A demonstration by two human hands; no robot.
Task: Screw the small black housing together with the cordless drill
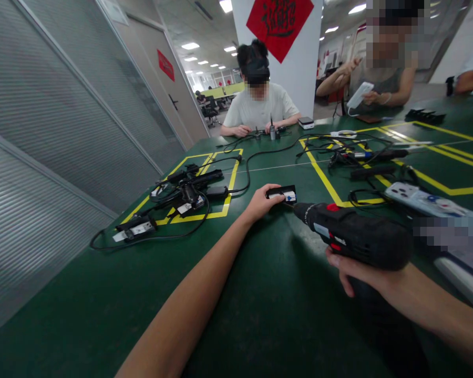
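My left hand [263, 202] grips the left end of a small black rectangular case [290, 190] on the green table, with the thumb along its near side. White and blue parts show on the case's near face. In my right hand [352, 270] is a black cordless drill [355, 233] with red accents, its handle wrapped by the fingers. The drill lies roughly level and points left. Its thin bit reaches the near side of the case, close to my left thumb; whether the tip touches it I cannot tell.
Black devices and cables [189, 189] lie inside yellow tape at the left. More cables and tools [362, 157] lie at the right, with a white power strip [429, 202] nearer. A person in a white shirt [260, 105] sits opposite; another person [386, 84] holds a white object.
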